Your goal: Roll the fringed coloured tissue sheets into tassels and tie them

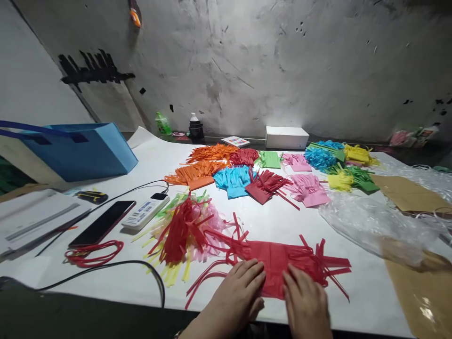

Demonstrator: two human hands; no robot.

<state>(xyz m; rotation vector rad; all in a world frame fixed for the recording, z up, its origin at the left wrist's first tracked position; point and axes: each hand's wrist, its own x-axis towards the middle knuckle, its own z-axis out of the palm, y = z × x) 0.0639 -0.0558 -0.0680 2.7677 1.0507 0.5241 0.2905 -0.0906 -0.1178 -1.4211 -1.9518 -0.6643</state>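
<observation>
One big blue bag [102, 150] stands at the far left of the counter [116, 294]. Near it lie white papers [38, 216], a dark phone [102, 223] and a small white box with a black end [145, 211]. A loop of red string [95, 254] touches the near end of the phone. Next comes a pile of paper strips [187, 230], with red on top and pink, green and yellow under it.

In the near middle, the red paper [273, 266] lies flat, with cut strips at its left and right ends. The left hand [238, 287] rests on its left part, fingers flat and close together, not gripping. The right hand [305, 299] is on its right part, fingers a bit bent and close together, not gripping.

Behind the hands are many bright fringed papers [235, 181], and a long white box [286, 138] sits far back. On the right are clear plastic [374, 226] and brown paper [409, 193].
</observation>
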